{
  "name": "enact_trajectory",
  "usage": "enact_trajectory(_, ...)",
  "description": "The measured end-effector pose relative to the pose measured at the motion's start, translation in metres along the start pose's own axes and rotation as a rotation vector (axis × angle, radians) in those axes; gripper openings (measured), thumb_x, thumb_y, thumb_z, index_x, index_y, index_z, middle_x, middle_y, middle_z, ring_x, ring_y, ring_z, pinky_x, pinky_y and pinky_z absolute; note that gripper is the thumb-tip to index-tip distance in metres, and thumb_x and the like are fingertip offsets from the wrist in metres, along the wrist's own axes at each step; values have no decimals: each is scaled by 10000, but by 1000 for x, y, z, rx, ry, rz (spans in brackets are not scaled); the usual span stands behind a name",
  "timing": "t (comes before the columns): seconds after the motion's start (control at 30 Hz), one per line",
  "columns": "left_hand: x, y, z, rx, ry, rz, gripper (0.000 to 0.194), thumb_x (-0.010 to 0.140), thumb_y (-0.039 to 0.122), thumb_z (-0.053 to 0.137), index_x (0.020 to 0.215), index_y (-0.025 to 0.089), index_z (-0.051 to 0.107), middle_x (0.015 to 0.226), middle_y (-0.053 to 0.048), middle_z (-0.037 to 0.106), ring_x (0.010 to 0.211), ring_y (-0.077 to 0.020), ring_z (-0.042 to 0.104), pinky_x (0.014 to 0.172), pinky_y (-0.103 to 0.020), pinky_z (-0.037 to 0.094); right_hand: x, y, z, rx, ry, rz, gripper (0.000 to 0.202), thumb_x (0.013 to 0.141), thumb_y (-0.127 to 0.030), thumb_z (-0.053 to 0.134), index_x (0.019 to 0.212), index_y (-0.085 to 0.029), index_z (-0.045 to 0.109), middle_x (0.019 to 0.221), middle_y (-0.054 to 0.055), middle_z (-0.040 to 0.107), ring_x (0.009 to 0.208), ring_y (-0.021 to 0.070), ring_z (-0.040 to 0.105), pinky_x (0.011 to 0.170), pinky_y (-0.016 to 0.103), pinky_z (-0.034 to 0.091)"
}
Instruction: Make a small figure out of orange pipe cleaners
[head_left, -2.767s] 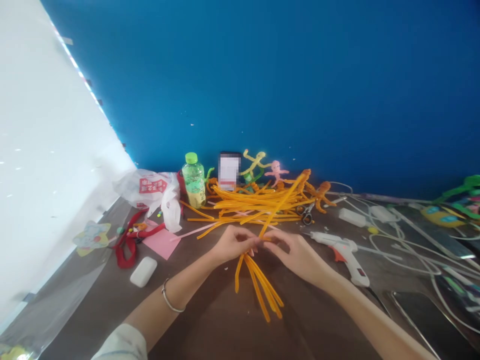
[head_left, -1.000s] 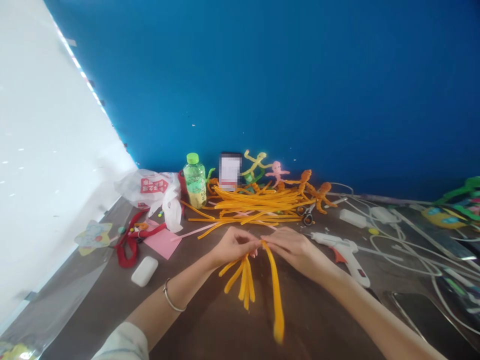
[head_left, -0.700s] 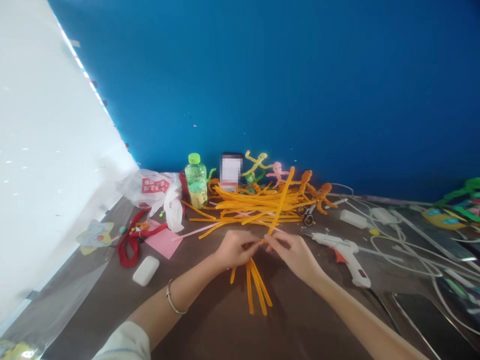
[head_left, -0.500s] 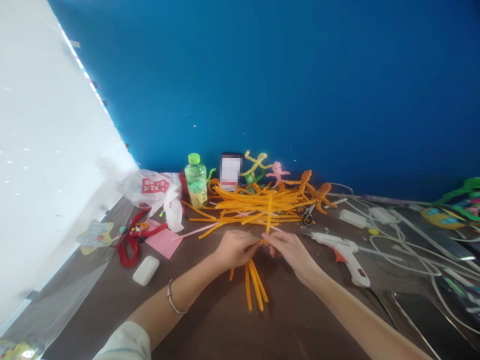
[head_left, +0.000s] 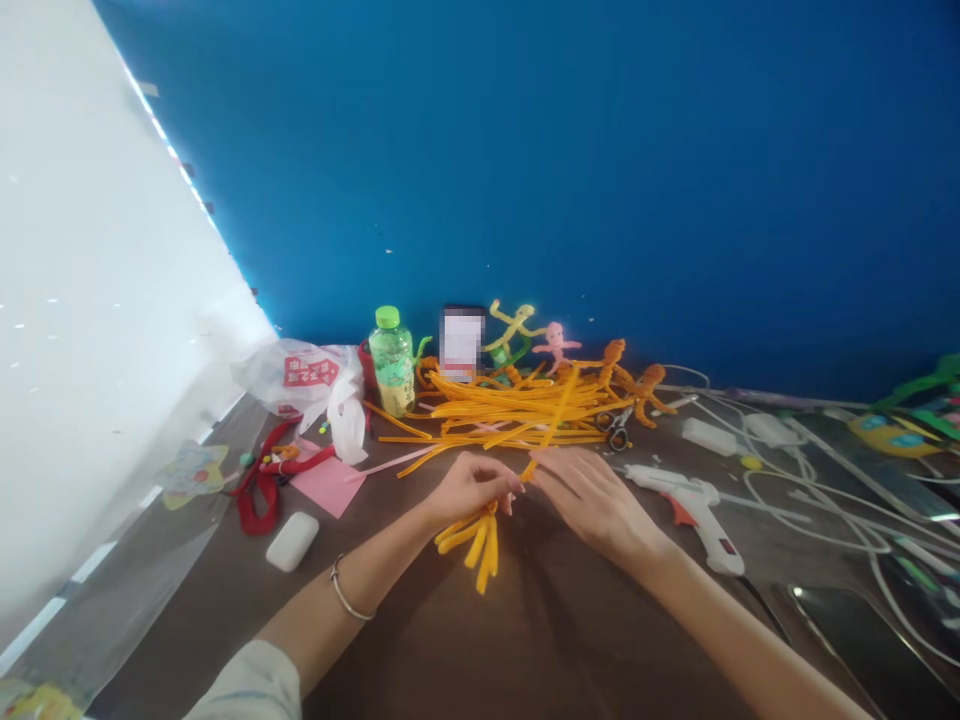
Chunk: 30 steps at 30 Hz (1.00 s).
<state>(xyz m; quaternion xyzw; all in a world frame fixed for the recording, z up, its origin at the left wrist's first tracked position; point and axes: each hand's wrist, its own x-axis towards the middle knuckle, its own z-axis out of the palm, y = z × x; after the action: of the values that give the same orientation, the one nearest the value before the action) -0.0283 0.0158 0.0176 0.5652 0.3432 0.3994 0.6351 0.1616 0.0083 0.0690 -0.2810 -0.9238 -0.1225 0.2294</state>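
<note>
My left hand (head_left: 471,490) is closed in a pinch on a bundle of orange pipe cleaners (head_left: 482,553), whose several loose ends fan out below the fingers. A single orange pipe cleaner (head_left: 561,412) rises from the pinch and leans to the upper right. Beside it, my right hand (head_left: 600,507) is stretched out nearly flat, back upward, its fingertips at the lower part of this strand. Whether the right thumb touches it is hidden. Behind both hands lies a pile of orange pipe cleaners (head_left: 487,408) on the dark table (head_left: 480,660).
Scissors (head_left: 616,432) and twisted pipe-cleaner figures (head_left: 556,343) stand by the pile. To the right are a glue gun (head_left: 709,520), white cables (head_left: 806,500) and a phone (head_left: 862,640). Leftward lie a white case (head_left: 292,541), pink paper (head_left: 330,484), a bottle (head_left: 393,365) and a plastic bag (head_left: 300,375).
My right hand has gone from a pinch to a flattened pose, slightly rightward. The upright strand now tilts right, and the bundle's loose ends have swung left and upward.
</note>
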Motion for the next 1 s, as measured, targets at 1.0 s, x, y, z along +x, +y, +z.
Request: enact_trajectory(1.0,1,4,-4,-1,-30,3,380,690,468,597,700,90,634,540,-30,569,507,-102,524,535,-221,415,20,2,-15,610,-203,392,193,840,-251,455,920,-223,628,939,47,662,888,198,612,824,351,481)
